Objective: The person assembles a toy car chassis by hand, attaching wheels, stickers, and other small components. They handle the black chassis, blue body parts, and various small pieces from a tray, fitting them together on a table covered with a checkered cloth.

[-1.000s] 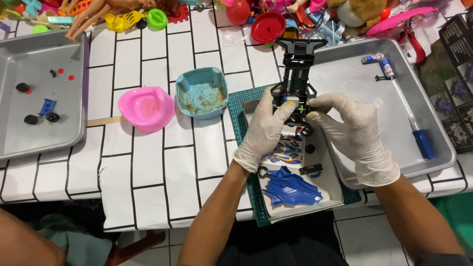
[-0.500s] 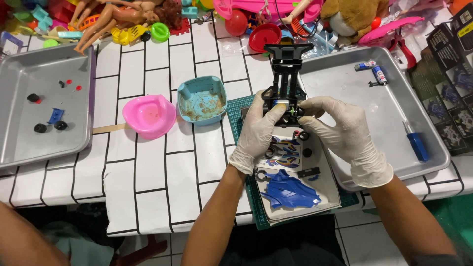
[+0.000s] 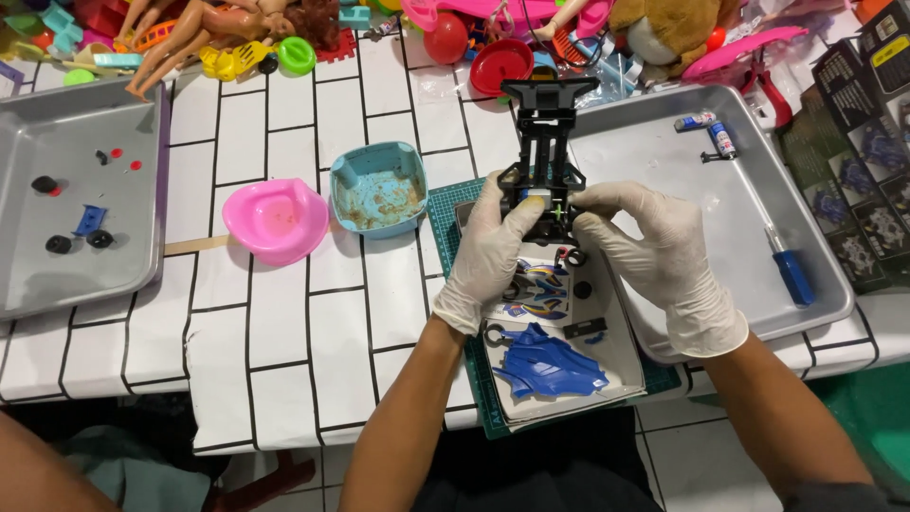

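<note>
Head view. Both gloved hands grip a black toy car frame (image 3: 545, 161) above the middle of the worktop (image 3: 284, 322). The left hand (image 3: 493, 248) has its fingers clamped on the frame's left side; the right hand (image 3: 654, 248) has its fingers clamped on the right side, thumb and forefinger pinched at the near end. The frame stands tilted, its far end pointing away from the person, over the edge of the right metal tray (image 3: 664, 142).

Below the hands lies a green cutting mat (image 3: 445, 204) carrying a white sheet with a blue car body shell (image 3: 550, 365), a sticker sheet (image 3: 536, 289) and small black parts. The right tray holds a blue-handled screwdriver (image 3: 789, 270) and two small batteries (image 3: 706, 128). Left of the mat stand a light blue bowl (image 3: 379, 190) and a pink bowl (image 3: 275, 220), just beside each other. A left metal tray (image 3: 57, 142) holds black wheels (image 3: 76, 242) and small loose parts. Dolls (image 3: 199, 28) and mixed toys line the far edge.
</note>
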